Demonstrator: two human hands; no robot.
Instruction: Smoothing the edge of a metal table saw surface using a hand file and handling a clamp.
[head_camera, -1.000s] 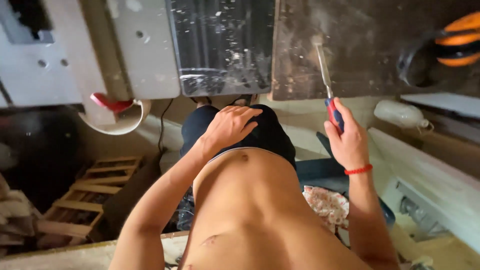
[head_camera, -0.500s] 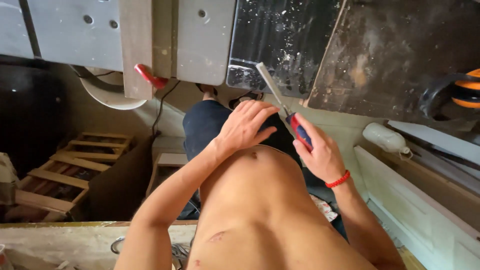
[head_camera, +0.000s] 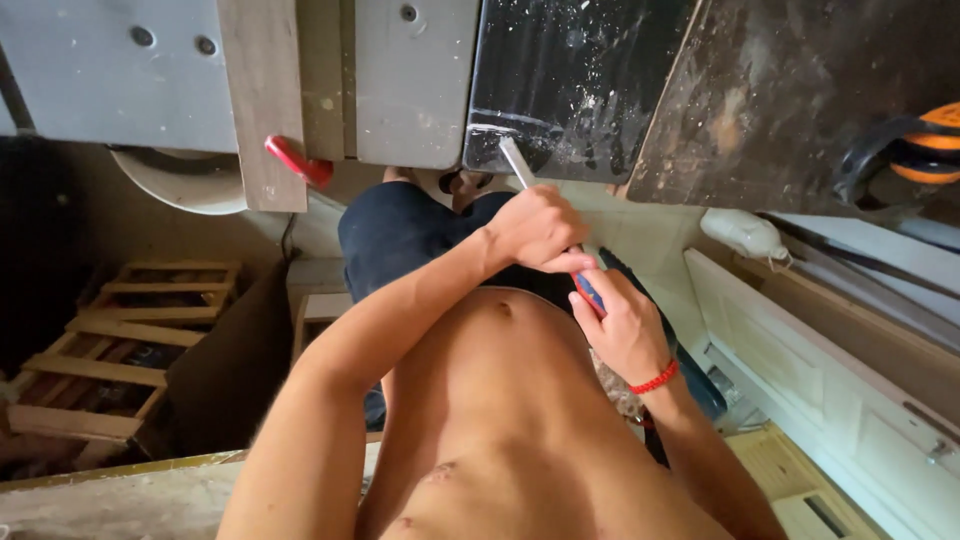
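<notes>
Both of your hands are closed on one tool: your right hand (head_camera: 628, 325) is wrapped round the red-and-blue handle (head_camera: 590, 291) of a long chisel-like tool, and your left hand (head_camera: 540, 232) is curled over its pale shaft (head_camera: 517, 163) just above the handle, fingers folded tight with no gap showing. The tool sits close in front of your belly, tilted up and away from you, its tip reaching the edge of the dark, dust-flecked bench top (head_camera: 580, 80); whether the tip touches that edge cannot be told. By the look of it you are steadying and aiming the blade rather than cutting, since the point is only at the rim. Any push from here calls for a firm left-hand guide kept behind the cutting end and pressure directed away from your body. A red clamp handle (head_camera: 297, 160) hangs off the grey panel (head_camera: 120, 70) well to the left, and a wooden pallet (head_camera: 110, 350) lies on the floor below.
</notes>
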